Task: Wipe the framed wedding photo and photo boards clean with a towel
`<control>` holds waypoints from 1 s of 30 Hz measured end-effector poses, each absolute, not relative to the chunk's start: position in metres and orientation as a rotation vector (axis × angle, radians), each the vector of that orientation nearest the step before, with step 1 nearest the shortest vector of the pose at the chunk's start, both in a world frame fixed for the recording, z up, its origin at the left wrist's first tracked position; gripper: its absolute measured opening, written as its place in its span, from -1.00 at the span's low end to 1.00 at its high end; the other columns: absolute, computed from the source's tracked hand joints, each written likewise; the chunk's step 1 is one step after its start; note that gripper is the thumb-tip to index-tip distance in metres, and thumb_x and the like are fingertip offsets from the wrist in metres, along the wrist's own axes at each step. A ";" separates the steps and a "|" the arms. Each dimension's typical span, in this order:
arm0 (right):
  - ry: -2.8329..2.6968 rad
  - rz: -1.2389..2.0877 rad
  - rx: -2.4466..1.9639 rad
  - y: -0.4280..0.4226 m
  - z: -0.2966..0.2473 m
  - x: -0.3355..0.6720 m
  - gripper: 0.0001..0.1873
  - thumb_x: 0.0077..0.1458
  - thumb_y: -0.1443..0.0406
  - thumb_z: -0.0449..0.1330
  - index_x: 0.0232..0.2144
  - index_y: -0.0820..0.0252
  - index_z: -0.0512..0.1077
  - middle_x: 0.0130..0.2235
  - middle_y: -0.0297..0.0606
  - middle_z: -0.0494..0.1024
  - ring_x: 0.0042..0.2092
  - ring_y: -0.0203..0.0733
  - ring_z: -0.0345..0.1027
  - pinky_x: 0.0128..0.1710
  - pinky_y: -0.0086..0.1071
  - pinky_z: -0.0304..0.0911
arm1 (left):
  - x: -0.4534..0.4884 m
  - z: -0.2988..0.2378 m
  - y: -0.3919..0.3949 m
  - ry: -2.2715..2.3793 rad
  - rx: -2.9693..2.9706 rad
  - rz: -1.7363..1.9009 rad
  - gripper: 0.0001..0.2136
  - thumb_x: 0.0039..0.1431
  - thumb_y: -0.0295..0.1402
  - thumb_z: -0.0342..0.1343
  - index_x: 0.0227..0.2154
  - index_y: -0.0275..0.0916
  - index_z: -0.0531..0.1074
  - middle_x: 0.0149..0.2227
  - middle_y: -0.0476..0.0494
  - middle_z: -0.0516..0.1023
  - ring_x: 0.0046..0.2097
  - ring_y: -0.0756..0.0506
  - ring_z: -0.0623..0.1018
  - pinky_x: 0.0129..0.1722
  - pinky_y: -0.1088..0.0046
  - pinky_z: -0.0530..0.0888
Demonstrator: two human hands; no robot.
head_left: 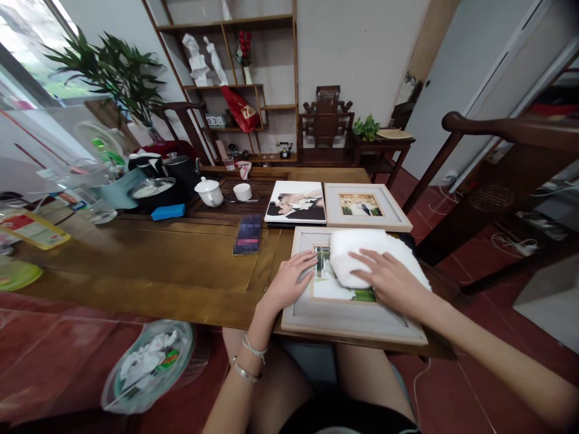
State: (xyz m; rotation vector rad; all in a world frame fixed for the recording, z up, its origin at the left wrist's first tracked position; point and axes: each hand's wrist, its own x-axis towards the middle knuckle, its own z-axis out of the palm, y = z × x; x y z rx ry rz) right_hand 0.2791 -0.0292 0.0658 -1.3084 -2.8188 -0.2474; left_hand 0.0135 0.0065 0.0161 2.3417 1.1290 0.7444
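A picture frame [357, 325] with a pale, wide border lies flat at the table's front edge, with a photo [332, 290] in its middle. On the frame's left side rests my left hand [292, 280], its fingers stretched out and holding nothing. My right hand [389, 280] holds a folded white cloth [350, 241] down against the photo, fingers bent over its top. The cloth covers much of the photo and the frame's upper right part. Just behind lie a second framed photo [393, 205] and a photo album [296, 202].
A dark phone-like item [247, 235], a white lidded cup [208, 191], a small white bowl [242, 192] and a blue sponge [168, 211] are on the table [181, 265]. A lined trash bin [149, 367] stands below. A wooden chair [488, 193] is at the right.
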 end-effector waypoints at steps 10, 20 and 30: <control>-2.714 -0.155 -1.326 0.007 0.059 0.274 -0.30 -0.15 0.62 -0.03 0.08 0.20 0.36 0.26 -0.06 0.19 0.27 0.16 -0.02 0.14 0.11 0.10 | 0.014 0.017 0.006 1.141 2.341 0.745 -0.68 0.29 -0.31 -0.06 0.06 -0.11 0.37 0.20 -0.12 0.34 0.25 -0.15 0.28 0.21 0.12 0.25; -2.971 0.413 -1.060 -0.104 0.088 0.237 -0.31 -0.18 0.52 0.12 0.04 -0.03 0.39 0.28 -0.22 0.15 0.25 0.23 0.03 0.09 0.09 0.18 | 0.014 0.019 0.007 1.107 2.317 0.741 -0.67 0.26 -0.38 -0.04 0.06 -0.10 0.37 0.19 -0.10 0.35 0.24 -0.14 0.29 0.24 0.12 0.23; -2.698 -0.058 -1.304 -0.006 0.063 0.285 -0.28 -0.18 0.58 0.02 0.07 0.08 0.35 0.30 -0.13 0.10 0.32 0.10 -0.16 0.22 0.16 -0.13 | 0.014 0.019 0.006 1.147 2.335 0.735 -0.67 0.28 -0.31 -0.05 0.08 -0.11 0.35 0.20 -0.11 0.34 0.25 -0.14 0.28 0.22 0.13 0.24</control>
